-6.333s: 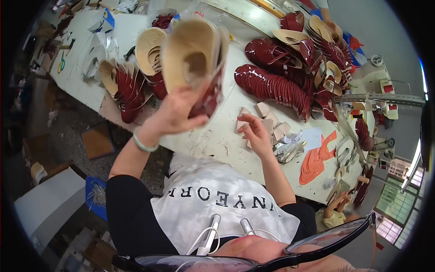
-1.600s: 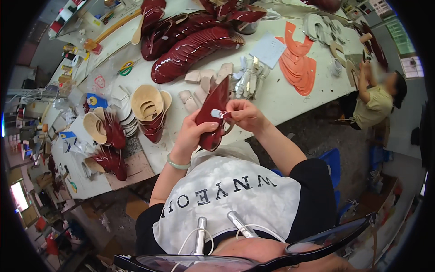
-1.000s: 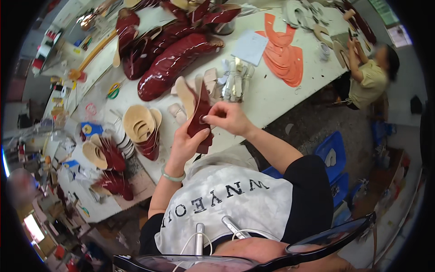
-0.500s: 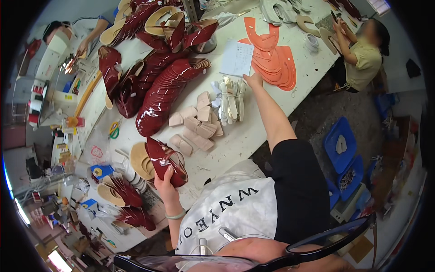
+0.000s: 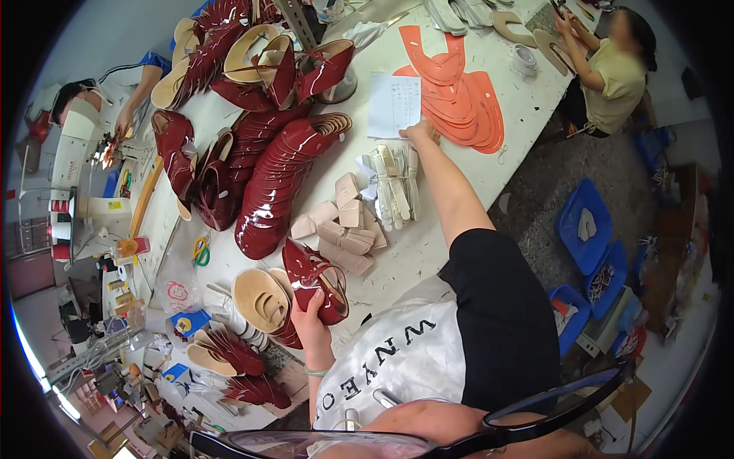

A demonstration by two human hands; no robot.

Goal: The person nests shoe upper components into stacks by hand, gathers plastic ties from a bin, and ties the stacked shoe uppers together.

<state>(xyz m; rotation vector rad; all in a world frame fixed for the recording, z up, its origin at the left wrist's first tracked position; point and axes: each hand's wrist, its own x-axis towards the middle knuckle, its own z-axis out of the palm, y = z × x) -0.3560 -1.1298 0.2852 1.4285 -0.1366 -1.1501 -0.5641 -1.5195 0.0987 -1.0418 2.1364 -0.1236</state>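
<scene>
My left hand (image 5: 308,315) grips a glossy dark-red shoe upper (image 5: 316,277), holding it low over the near edge of the white table (image 5: 428,245), next to a stack of tan-lined uppers (image 5: 260,300). My right arm stretches far across the table. My right hand (image 5: 421,131) lies with its fingers on the lower edge of a white paper sheet (image 5: 394,103), beside a pile of orange cut pieces (image 5: 459,96). Between the hands lie beige pads (image 5: 340,229) and a bundle of pale strips (image 5: 394,186).
A long row of red uppers (image 5: 279,183) and more red shoe parts (image 5: 252,65) cover the table's far left. A person in a yellow shirt (image 5: 615,73) works at the far right corner; another person's arm (image 5: 138,96) is at a sewing machine left. Blue bins (image 5: 585,226) stand on the floor.
My right hand let go of the red upper and reached out to the white paper. My left hand lowered the upper toward the table's near edge. The view swung left.
</scene>
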